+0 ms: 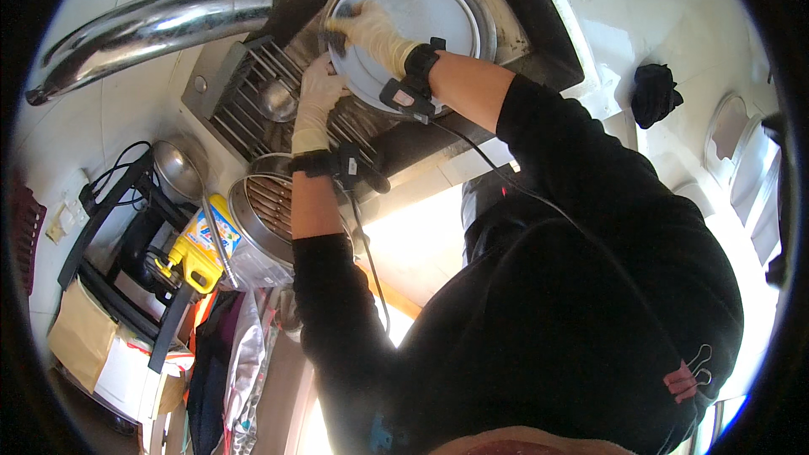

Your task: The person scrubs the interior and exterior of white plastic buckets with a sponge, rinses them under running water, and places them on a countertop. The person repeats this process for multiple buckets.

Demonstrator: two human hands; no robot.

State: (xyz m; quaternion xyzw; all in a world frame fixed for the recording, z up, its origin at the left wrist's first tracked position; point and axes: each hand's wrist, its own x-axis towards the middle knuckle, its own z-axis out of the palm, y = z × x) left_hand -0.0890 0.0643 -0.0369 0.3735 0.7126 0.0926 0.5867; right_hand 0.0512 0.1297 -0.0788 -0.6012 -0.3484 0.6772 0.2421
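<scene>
My right hand, in a pale yellow rubber glove, is blurred over the left rim of a round white lid or shallow pan. A dark scrubber appears under its fingers, though blur hides the exact grip. The round piece lies in a larger round metal vessel at the sink. Gloved too, my left hand has its fingers at the lower left edge of the round piece, beside a metal rack. On that rack rests a steel ladle bowl.
A wide shiny metal pipe crosses the upper left. Below the rack stand a steel pot with a slatted insert, a long-handled ladle and a yellow pump bottle. Cables run from both wrists. A black cloth lies right.
</scene>
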